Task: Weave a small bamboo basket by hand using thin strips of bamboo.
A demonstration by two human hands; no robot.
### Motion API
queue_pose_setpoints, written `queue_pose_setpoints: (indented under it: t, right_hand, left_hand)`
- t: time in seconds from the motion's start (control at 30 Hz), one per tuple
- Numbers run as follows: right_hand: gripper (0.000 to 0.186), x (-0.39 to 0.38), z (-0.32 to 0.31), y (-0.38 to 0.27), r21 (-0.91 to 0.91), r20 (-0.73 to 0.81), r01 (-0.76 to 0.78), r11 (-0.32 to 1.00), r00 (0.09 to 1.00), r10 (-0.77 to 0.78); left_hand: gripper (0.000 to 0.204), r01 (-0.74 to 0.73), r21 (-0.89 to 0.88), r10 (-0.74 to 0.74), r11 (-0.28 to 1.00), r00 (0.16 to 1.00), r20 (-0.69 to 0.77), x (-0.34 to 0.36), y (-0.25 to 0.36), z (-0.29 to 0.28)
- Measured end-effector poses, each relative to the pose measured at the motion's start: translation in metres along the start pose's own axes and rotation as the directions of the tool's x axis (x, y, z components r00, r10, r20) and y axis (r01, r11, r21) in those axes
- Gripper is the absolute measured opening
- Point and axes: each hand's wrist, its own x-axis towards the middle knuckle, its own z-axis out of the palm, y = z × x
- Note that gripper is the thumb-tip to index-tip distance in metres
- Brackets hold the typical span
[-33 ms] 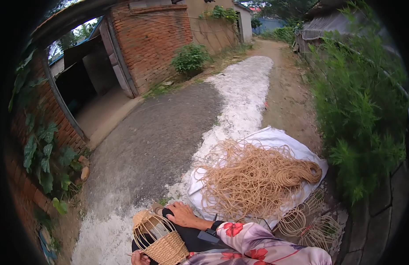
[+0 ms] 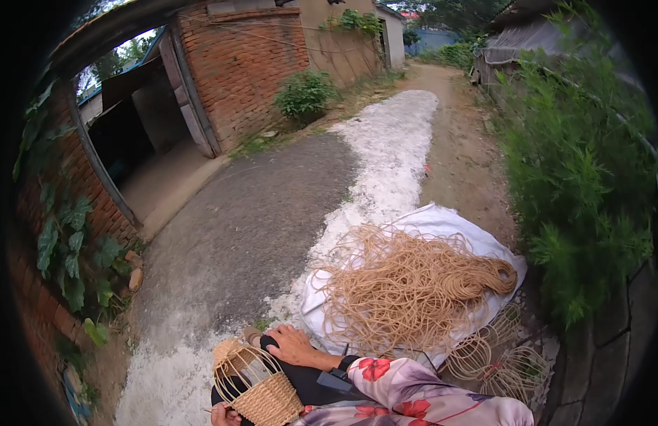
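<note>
A small half-woven basket (image 2: 256, 387) with a bare wire frame on top sits on my lap at the lower edge of the view. My left hand (image 2: 219, 414) is barely visible at the bottom and grips the basket's lower side. My right hand (image 2: 292, 345), coming out of a floral sleeve with a dark wristband, lies flat on my black-trousered knee just right of the basket and holds nothing. A large loose pile of tan cord (image 2: 407, 287) lies on a white sheet (image 2: 449, 224) on the ground, just beyond my right hand.
Several bare wire basket frames (image 2: 499, 358) lie right of the sheet. A paved path (image 2: 258, 227) runs ahead between a brick building (image 2: 236, 64) with an open doorway on the left and green bushes (image 2: 577, 192) on the right.
</note>
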Motion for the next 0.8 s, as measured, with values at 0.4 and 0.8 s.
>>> queue_pose_setpoints:
  t: [0.4,0.8]
  right_hand:
    - [0.042,-0.001,-0.002,-0.005,-0.021,-0.033,0.034,0.999,0.999,-0.035]
    - [0.043,-0.002,-0.007,-0.01,-0.014,-0.01,0.007,1.0,1.0,-0.007]
  left_hand:
    - [0.021,0.057,0.109,-0.053,0.992,0.998,-0.036,0.001,0.011,0.002]
    - [0.018,0.091,0.094,-0.087,0.991,0.995,-0.041,-0.005,0.019,0.02]
